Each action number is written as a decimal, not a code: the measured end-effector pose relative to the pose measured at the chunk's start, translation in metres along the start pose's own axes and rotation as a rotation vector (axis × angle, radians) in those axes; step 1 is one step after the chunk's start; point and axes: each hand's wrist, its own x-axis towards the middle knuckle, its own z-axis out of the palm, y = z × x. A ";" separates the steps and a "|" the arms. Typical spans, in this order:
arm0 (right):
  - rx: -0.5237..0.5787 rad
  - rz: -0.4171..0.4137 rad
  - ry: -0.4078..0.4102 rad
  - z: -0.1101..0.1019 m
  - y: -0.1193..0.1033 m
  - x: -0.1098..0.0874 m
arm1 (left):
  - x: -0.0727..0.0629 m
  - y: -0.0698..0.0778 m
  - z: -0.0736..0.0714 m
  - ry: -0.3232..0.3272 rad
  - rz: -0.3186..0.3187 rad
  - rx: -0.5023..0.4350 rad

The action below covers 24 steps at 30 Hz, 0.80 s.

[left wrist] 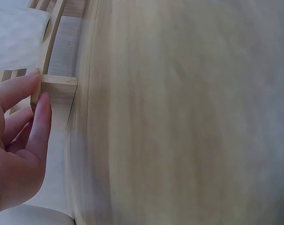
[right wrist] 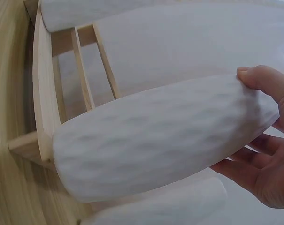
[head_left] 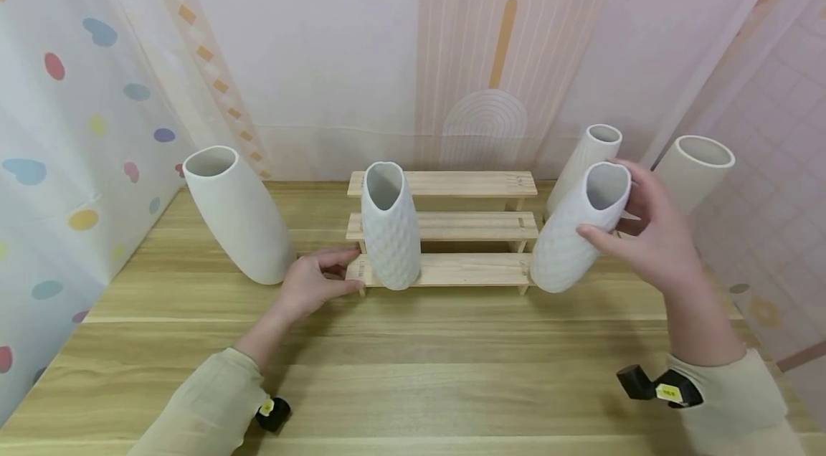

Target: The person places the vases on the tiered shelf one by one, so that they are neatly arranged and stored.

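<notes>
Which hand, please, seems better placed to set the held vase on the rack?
Probably the right hand: it grips this vase near its top, by the right end of the rack, while the left hand pinches the left end.

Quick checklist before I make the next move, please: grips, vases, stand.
1. Right hand gripping the held vase: ok, thumb and fingers around its upper part.
2. Left hand on the wooden stand: ok, pinching the lowest tier's left end.
3. Held vase over the lowest tier: not ok, its base shows past the right end in the head view.
4. Second dimpled vase standing on that tier: ok, near the left end.
5. Left hand clear of the smooth vase: cannot tell.
</notes>
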 end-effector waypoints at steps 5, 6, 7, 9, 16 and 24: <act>0.026 -0.026 -0.052 0.017 0.000 0.006 | 0.000 0.000 0.001 0.000 -0.003 0.001; 0.028 -0.027 -0.063 0.021 0.000 0.007 | 0.001 0.000 0.001 0.000 -0.003 0.002; 0.035 -0.025 -0.071 0.024 0.000 0.007 | 0.001 0.000 0.001 0.001 -0.004 0.005; 0.055 -0.021 -0.084 0.030 -0.001 0.009 | 0.001 -0.001 0.001 0.001 -0.007 0.012; 0.072 0.001 -0.107 0.043 -0.003 0.015 | 0.001 0.000 0.001 0.003 -0.018 0.029; 0.088 0.027 -0.141 0.054 -0.006 0.023 | 0.001 0.001 -0.001 -0.001 -0.024 0.025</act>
